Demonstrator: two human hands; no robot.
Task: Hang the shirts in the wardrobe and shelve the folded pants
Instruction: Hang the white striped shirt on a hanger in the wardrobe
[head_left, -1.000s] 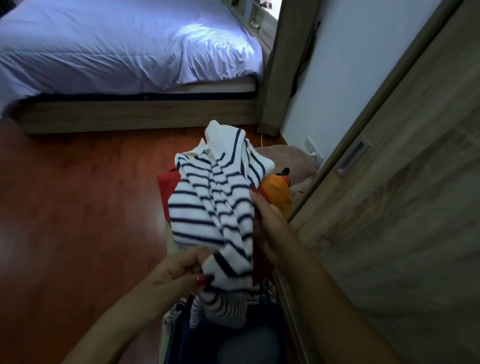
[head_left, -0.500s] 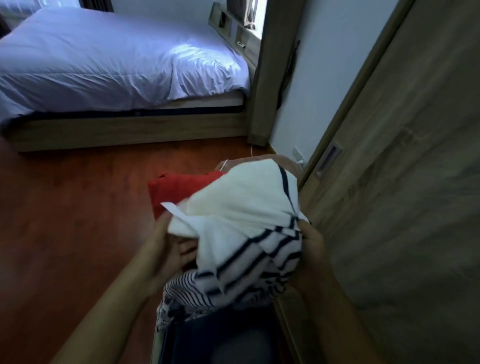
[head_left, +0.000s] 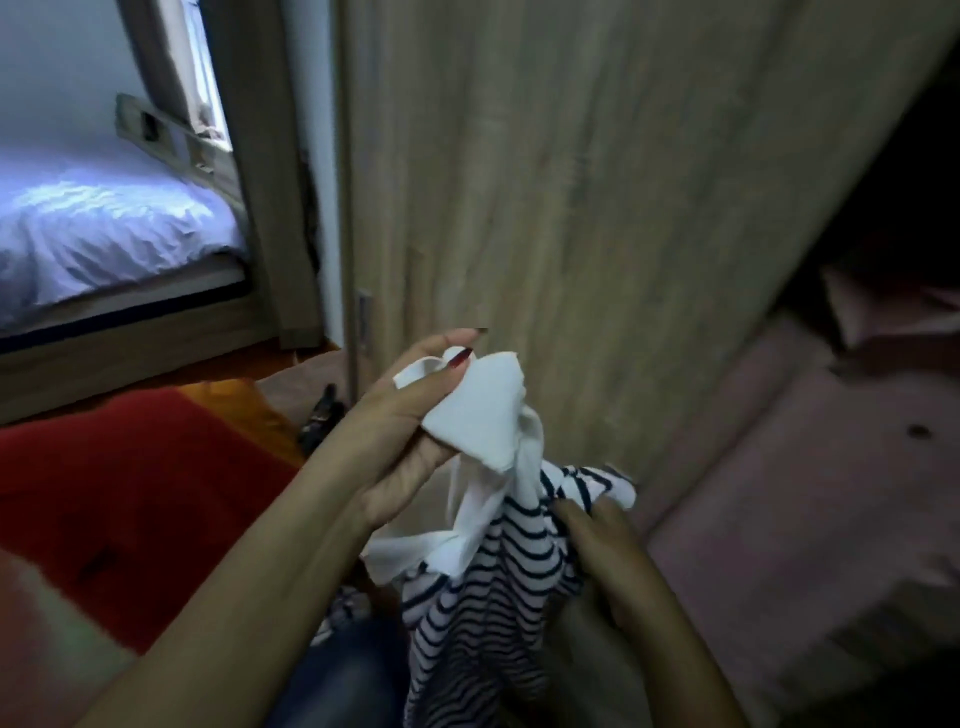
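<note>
Head view, frame somewhat blurred. The striped shirt (head_left: 483, 582), white with dark stripes, was held in mid-air in front of the closed wardrobe door (head_left: 597, 208), low centre of frame. Left hand (head_left: 410, 426) was raised, its fingers (head_left: 457, 364) pinched shut on a plain white part of the shirt; the rest of the garment hung down from there. Right hand (head_left: 602, 551) was lower, fingers curled into the striped fabric at its right edge and gripping it.

Surroundings: the wood-grain door panel stood directly behind the shirt, just beside it, with a recessed handle (head_left: 363, 317) at its left edge. To the right of the door a dark opening (head_left: 904, 208) showed pinkish fabric (head_left: 810, 493) inside; contents otherwise too dim to tell. Left of the hands lay a red garment (head_left: 130, 493) and an orange one (head_left: 234, 405) behind it; a dark blue item (head_left: 337, 675) sat below the left forearm. Small dark object (head_left: 319, 421) near the orange garment, not identifiable.

Room: the bed (head_left: 104, 228) with pale sheet stood well apart at upper left, with a strip of wooden floor (head_left: 249, 364) between it and the clothes.
</note>
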